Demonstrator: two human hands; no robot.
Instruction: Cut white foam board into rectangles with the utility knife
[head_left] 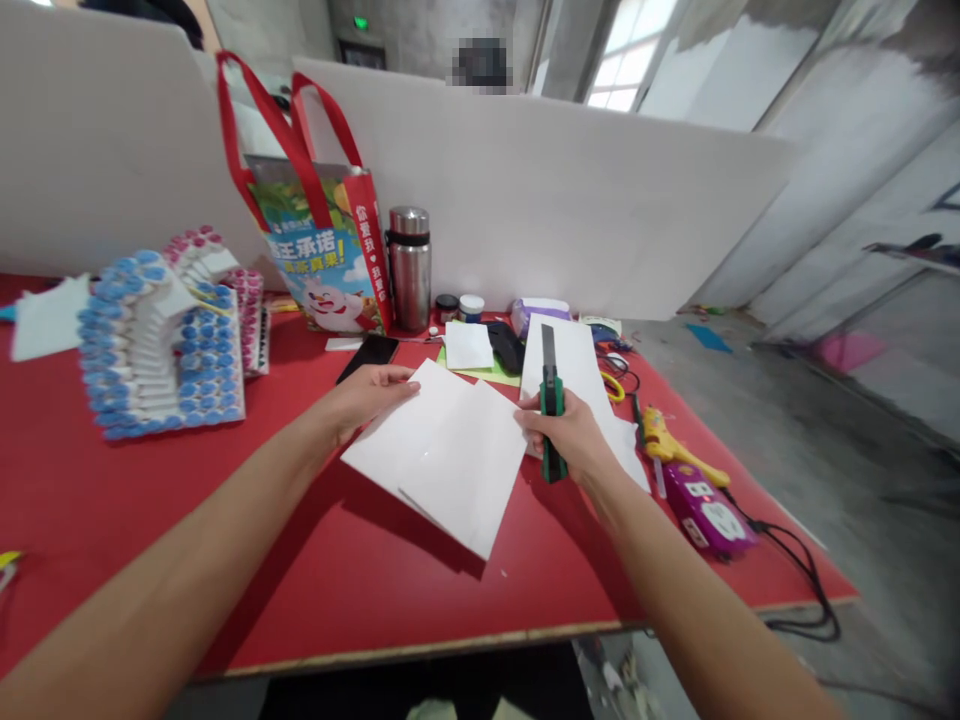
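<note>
My left hand (377, 392) pinches the upper left edge of a white foam board sheet (442, 450), which is tilted just over the red table. A slit or loose flap shows along its lower edge. In my right hand (566, 430) is a green and black utility knife (553, 400), its blade out and pointing away from me. The fingertips of that hand also meet the sheet's right edge. Behind the knife lies another long white board (570, 345). A smaller white square (469, 346) rests beyond the held sheet.
At the left stands a model of blue and white pieces (165, 350). A shopping bag (322, 250) and steel flask (410, 270) are at the back, near a phone (369, 356). A yellow glue gun (679, 450) and purple power strip (709, 510) with cables lie by the right edge.
</note>
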